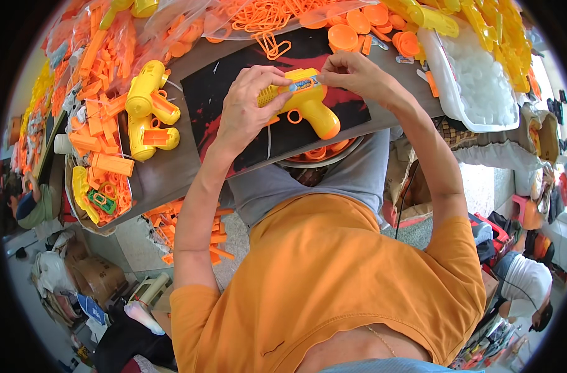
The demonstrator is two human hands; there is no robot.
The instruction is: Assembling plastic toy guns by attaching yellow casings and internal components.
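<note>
My left hand (251,102) is closed around the front of a yellow toy gun (321,113), which lies on its side above a dark mat (358,118). The gun has an orange trigger (294,116), and its grip points toward me. Along its upper side runs a small blue printed sticker (303,84). My right hand (357,73) is closed in a pinch at the sticker's right end; the fingertips partly cover that spot. Left of the mat, more yellow toy guns (148,90) with orange parts lie on the table.
Orange clips (272,45) and orange discs (342,37) are heaped at the back. A white tray (476,127) of translucent pieces stands back right. On the left, a box (103,229) holds orange parts. Below the table edge sits a round container (321,163). Other people (525,280) are at the sides.
</note>
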